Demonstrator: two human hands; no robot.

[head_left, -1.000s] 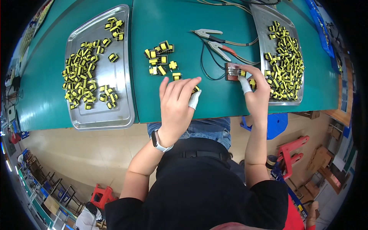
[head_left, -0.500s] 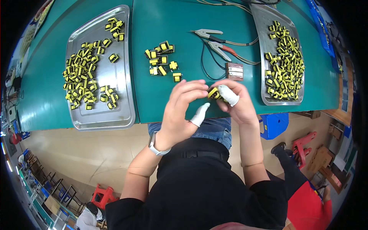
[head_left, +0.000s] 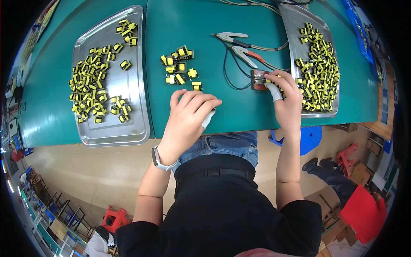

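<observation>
Grips a coil (head_left: 268,80) at the block (head_left: 254,87) with right fingers (head_left: 284,80), seemingly for contact with its strips (head_left: 259,78); curls left fingers (head_left: 199,102) over the desk (head_left: 239,111); cannot tell if around anything.

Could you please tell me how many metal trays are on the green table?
2: the left tray, left of the left hand, and the right tray, beyond the right hand.
</observation>
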